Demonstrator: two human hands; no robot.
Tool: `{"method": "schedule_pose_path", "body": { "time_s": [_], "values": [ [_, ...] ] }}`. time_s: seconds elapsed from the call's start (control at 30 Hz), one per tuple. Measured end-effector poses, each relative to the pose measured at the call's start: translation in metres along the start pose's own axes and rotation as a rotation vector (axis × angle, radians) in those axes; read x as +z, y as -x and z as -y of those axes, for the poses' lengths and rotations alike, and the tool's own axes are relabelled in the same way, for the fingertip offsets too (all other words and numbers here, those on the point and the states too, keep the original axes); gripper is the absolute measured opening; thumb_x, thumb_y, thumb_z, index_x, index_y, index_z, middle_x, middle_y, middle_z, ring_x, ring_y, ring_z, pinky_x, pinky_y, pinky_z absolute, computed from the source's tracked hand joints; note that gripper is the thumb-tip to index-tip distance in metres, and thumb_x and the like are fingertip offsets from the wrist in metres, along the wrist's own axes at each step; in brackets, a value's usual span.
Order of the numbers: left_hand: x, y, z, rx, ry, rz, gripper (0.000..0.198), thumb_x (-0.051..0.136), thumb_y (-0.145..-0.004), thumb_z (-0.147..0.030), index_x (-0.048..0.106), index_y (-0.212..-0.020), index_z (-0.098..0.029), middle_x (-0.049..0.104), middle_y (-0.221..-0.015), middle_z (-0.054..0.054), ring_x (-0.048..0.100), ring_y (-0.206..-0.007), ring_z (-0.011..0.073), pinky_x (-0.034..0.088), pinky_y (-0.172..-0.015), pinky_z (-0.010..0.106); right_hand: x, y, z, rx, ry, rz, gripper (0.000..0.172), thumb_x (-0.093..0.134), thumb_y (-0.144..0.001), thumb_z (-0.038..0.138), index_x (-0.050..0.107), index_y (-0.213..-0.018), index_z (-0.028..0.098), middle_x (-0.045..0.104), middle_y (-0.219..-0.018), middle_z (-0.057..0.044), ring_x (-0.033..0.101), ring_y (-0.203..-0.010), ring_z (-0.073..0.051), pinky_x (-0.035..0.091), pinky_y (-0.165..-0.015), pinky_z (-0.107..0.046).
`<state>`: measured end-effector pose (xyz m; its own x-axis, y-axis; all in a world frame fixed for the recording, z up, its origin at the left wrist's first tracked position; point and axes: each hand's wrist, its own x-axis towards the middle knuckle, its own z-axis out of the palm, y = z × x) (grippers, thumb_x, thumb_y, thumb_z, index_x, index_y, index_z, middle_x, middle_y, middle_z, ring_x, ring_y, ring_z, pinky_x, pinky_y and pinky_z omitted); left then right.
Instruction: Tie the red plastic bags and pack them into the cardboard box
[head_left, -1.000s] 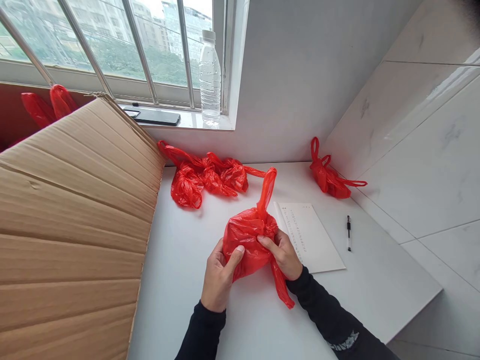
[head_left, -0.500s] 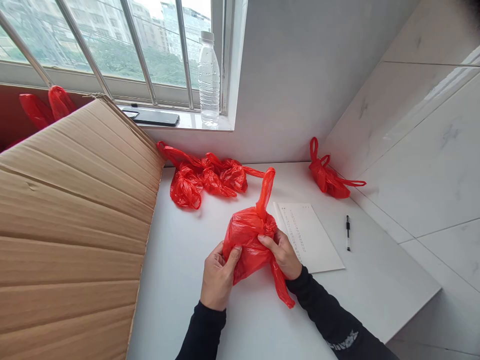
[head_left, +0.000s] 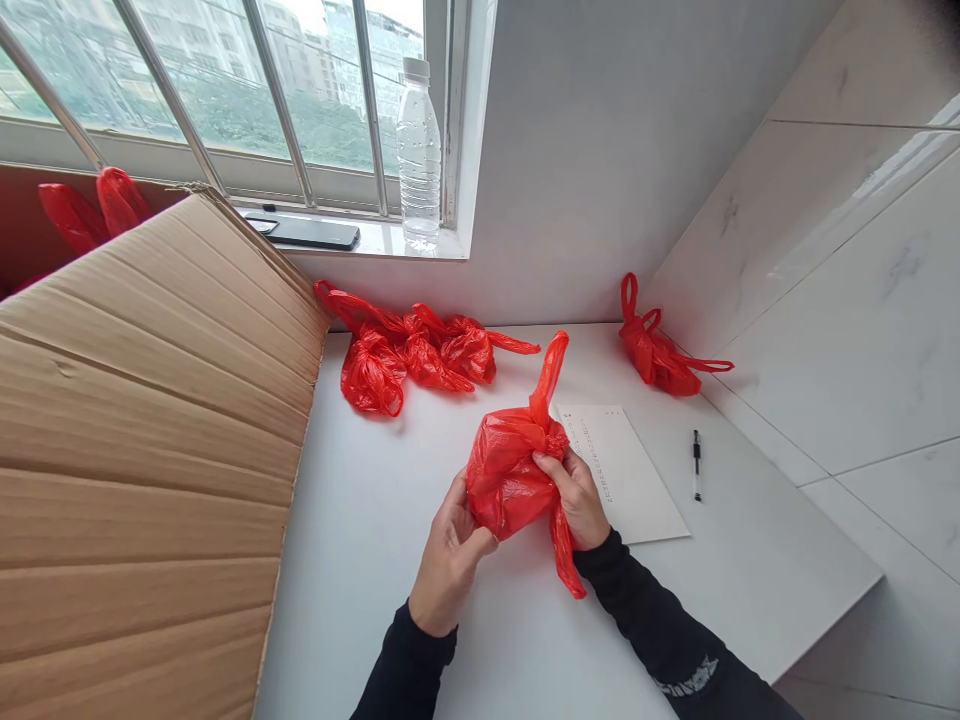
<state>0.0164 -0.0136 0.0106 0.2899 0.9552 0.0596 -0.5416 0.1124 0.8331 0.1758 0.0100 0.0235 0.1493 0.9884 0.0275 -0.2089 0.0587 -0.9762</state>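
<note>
A knotted red plastic bag (head_left: 510,470) is held just above the white table (head_left: 750,590) in front of me. My left hand (head_left: 454,560) cups its lower left side with the fingers wrapped under it. My right hand (head_left: 581,495) pinches the bag at its knot, where one handle sticks up and another hangs down past my wrist. Both sleeves are black.
A big cardboard box flap (head_left: 150,450) fills the left side. Several tied red bags (head_left: 409,355) lie at the back by the wall, another red bag (head_left: 656,350) at the right. A paper sheet (head_left: 630,475) and pen (head_left: 697,465) lie right of my hands. A water bottle (head_left: 418,140) and phone (head_left: 307,232) rest on the windowsill.
Both hands have shifted slightly right and lifted the bag. My left hand has slid lower under it, and the upright handle has swung to the right.
</note>
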Motion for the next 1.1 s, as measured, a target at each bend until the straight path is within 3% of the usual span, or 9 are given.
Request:
{"method": "schedule_pose_path", "body": {
  "time_s": [0.2, 0.4, 0.7, 0.97, 1.1],
  "values": [
    [-0.0007, -0.0019, 0.0055, 0.039, -0.005, 0.005, 0.064, 0.056, -0.075, -0.007, 0.045, -0.137, -0.02, 0.054, -0.134, 0.011, 0.051, -0.121, 0.0269, 0.047, -0.093, 0.034, 0.0007, 0.0, -0.0007, 0.015, -0.042, 0.004, 0.024, 0.068, -0.082, 0.036, 0.067, -0.1, 0.02, 0.069, -0.094, -0.004, 0.063, -0.091, -0.023, 0.049, -0.084, -0.034],
    [-0.0002, -0.0021, 0.0043, -0.086, 0.078, -0.048, 0.062, 0.064, -0.082, -0.018, 0.039, -0.139, -0.02, 0.061, -0.126, 0.013, 0.058, -0.114, 0.0256, 0.051, -0.09, 0.037, 0.0, 0.0004, -0.0003, 0.019, -0.035, 0.005, 0.024, 0.067, -0.083, 0.036, 0.067, -0.1, 0.02, 0.069, -0.094, -0.004, 0.062, -0.09, -0.022, 0.05, -0.081, -0.033],
    [-0.0063, -0.0044, 0.0033, -0.186, 0.157, -0.074, 0.054, 0.07, -0.079, -0.025, 0.052, -0.129, -0.017, 0.064, -0.122, 0.014, 0.062, -0.11, 0.0273, 0.056, -0.084, 0.036, -0.0028, 0.0013, -0.0007, 0.037, 0.012, 0.04, 0.02, 0.067, -0.083, 0.034, 0.066, -0.098, 0.019, 0.07, -0.09, -0.002, 0.063, -0.083, -0.021, 0.05, -0.078, -0.031],
    [-0.0015, -0.0017, 0.001, -0.22, 0.145, -0.145, 0.058, 0.074, -0.076, -0.032, 0.051, -0.127, -0.015, 0.07, -0.106, 0.013, 0.069, -0.088, 0.0227, 0.057, -0.07, 0.03, -0.0014, 0.0036, 0.0013, 0.042, 0.044, 0.108, 0.019, 0.066, -0.084, 0.033, 0.066, -0.098, 0.02, 0.07, -0.094, -0.003, 0.063, -0.087, -0.022, 0.049, -0.08, -0.032],
    [-0.001, -0.0011, 0.0025, -0.215, 0.17, -0.191, 0.061, 0.077, -0.072, -0.032, 0.052, -0.125, -0.018, 0.068, -0.079, 0.004, 0.065, -0.067, 0.0154, 0.055, -0.061, 0.025, -0.0006, 0.0047, -0.0025, 0.07, 0.041, 0.095, 0.023, 0.065, -0.085, 0.036, 0.066, -0.101, 0.02, 0.07, -0.095, -0.004, 0.064, -0.088, -0.022, 0.049, -0.085, -0.034]
  ]
}}
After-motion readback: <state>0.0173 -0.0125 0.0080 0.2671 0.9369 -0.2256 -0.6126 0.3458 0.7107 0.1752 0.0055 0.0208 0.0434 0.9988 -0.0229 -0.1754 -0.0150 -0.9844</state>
